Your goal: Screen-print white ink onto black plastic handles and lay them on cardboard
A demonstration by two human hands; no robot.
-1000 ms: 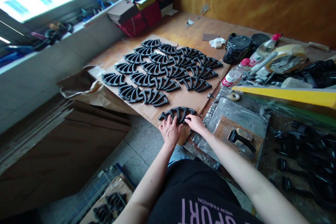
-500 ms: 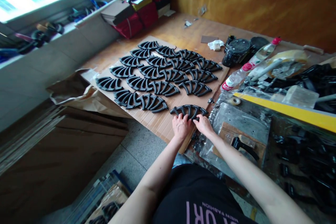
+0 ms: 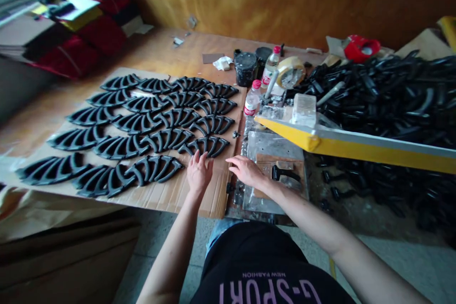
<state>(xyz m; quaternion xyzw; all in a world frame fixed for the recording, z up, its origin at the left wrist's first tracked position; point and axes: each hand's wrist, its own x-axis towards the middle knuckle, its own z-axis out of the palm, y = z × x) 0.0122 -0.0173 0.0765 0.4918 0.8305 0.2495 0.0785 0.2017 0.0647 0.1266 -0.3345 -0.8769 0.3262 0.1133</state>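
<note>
Rows of curved black handle-like pieces (image 3: 135, 122) lie fanned in groups on a cardboard sheet (image 3: 213, 194). My left hand (image 3: 200, 173) is just below the nearest right group (image 3: 210, 145), its fingers apart and their tips close to that group's lower edge. Whether they touch it I cannot tell. Over the right edge of the cardboard is my right hand (image 3: 246, 171), fingers stretched to the left and holding nothing. Beyond that wrist, one single black piece (image 3: 285, 172) rests on a small wooden board (image 3: 261, 192) upon a grey plate (image 3: 249, 141).
A yellow-edged metal bar (image 3: 356, 146) juts across the right side. Behind it heaps a large pile of black pieces (image 3: 377, 90). Two bottles with red caps (image 3: 252, 99), black tubs (image 3: 245, 67) and a tape roll (image 3: 290, 72) stand at the back. Red bundles (image 3: 76, 52) sit back left.
My view has swung to the right. Both hands have let go of the front right group, which now sits farther back against the row, and they have moved apart.
</note>
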